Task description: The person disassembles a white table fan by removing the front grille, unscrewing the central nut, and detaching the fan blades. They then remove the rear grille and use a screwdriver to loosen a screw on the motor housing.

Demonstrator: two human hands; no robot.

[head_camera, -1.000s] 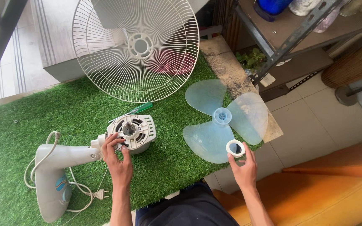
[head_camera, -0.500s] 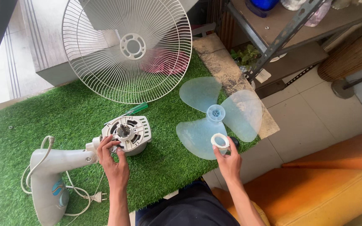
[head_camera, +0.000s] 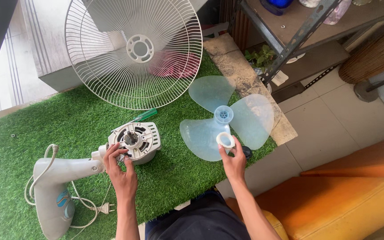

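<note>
The left hand (head_camera: 122, 173) is gripping the fan motor (head_camera: 135, 141), fingers pressed on its front edge. Right of the motor, the right hand (head_camera: 233, 161) is pinching a white ring (head_camera: 226, 140) over the 3-bladed fan blade (head_camera: 224, 116). Beyond the motor, a wire guard (head_camera: 134, 51) is standing.

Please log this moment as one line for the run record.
left hand: on grey fan motor housing | right hand: holds white plastic ring nut | translucent blue fan blade: on turf

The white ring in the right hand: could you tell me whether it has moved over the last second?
Yes. The white ring, held by the right hand, has moved left onto the fan blade, closer to its hub.
</note>
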